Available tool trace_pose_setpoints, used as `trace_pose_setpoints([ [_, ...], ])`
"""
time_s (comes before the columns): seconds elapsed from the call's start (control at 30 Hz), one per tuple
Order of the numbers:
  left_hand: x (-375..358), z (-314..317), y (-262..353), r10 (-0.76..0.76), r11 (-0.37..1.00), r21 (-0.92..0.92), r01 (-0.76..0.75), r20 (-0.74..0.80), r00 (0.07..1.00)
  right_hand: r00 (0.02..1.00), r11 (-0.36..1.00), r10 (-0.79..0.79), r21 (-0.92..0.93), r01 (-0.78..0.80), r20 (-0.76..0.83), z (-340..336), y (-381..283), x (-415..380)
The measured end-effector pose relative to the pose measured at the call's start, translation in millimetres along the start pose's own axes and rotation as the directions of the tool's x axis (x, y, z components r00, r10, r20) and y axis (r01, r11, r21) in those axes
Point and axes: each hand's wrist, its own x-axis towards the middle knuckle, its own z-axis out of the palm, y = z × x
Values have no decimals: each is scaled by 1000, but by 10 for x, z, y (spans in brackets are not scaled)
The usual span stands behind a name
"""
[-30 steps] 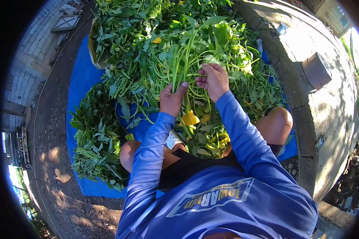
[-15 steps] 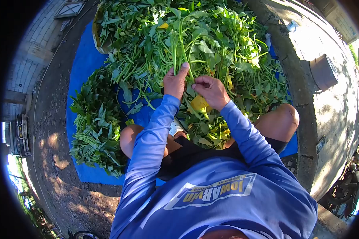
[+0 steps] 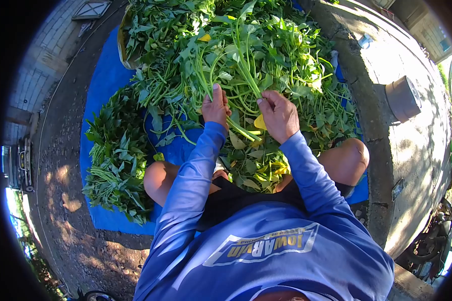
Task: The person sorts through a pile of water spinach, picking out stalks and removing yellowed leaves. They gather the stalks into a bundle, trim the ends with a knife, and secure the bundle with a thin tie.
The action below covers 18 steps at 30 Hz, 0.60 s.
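1. While both blue-sleeved forearms reach forward and lean inward, the left hand (image 3: 216,106) and the right hand (image 3: 279,116) stand a little apart above the greens.
2. On the left, the thumb points forward and the fingers curl around a few green stems (image 3: 204,83); their leafy ends lean away from the body, and thick stem ends show below the hand, slanting right.
3. On the right, the back of the hand faces up, the knuckles are bent, and the thumb and fingers grip a 2nd group of stems (image 3: 246,75), which runs forward and left.
4. Just beside the right thumb is 1 yellow leaf (image 3: 259,122).
5. Beyond both hands spreads a large pile of leafy greens (image 3: 301,75), lying on a blue tarp (image 3: 101,80).
6. Near the left knee lies a separate heap of greens (image 3: 120,150), also on the tarp.
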Motion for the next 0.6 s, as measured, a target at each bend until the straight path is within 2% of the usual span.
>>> trace_pose_setpoints([
  [0.1, -17, -50, -314, -83, 996, -29, 82, -41, 996, 992, 994, -94, -49, 99, 89, 163, 121, -85],
  [0.13, -52, -42, -404, -123, 992, -37, 121, -64, 990, 980, 997, -9, -70, 23, 201, 195, 149, -108],
  [0.17, -78, -66, -492, -166, 986, -48, 162, -85, 982, 969, 998, 13, -67, 4, 247, 234, 180, -142],
  [0.2, -79, -143, -625, -154, 988, -14, 154, -60, 986, 956, 998, 35, -66, -16, 290, 276, 227, -177],
  [0.3, -67, -265, -861, -245, 954, -167, 247, 35, 969, 928, 999, 29, -36, -17, 370, 428, 367, -236],
  [0.37, 21, -269, -940, -101, 988, 118, 100, 3, 995, 907, 1000, 12, -25, -2, 421, 515, 460, -259],
  [0.4, 6, -270, -978, -50, 963, 264, 47, 4, 999, 889, 992, 76, 57, -114, 452, 451, 406, -202],
  [0.43, -67, -261, -826, -160, 963, 219, 159, -14, 987, 859, 961, 152, 130, -244, 489, 403, 400, -211],
  [0.47, -58, -266, -770, -165, 968, 190, 167, -27, 986, 872, 921, 212, 209, -330, 441, 387, 564, -196],
  [0.5, 9, -289, -729, -87, 969, 233, 86, -5, 996, 886, 875, 256, 298, -383, 387, 329, 713, -92],
  [0.57, 52, -390, -706, 56, 945, 319, -68, 45, 997, 913, 913, 248, 236, -331, 324, 190, 943, -19],
  [0.6, 71, -407, -720, 81, 943, 319, -94, 55, 995, 890, 924, 295, 134, -358, 346, 53, 790, -68],
])
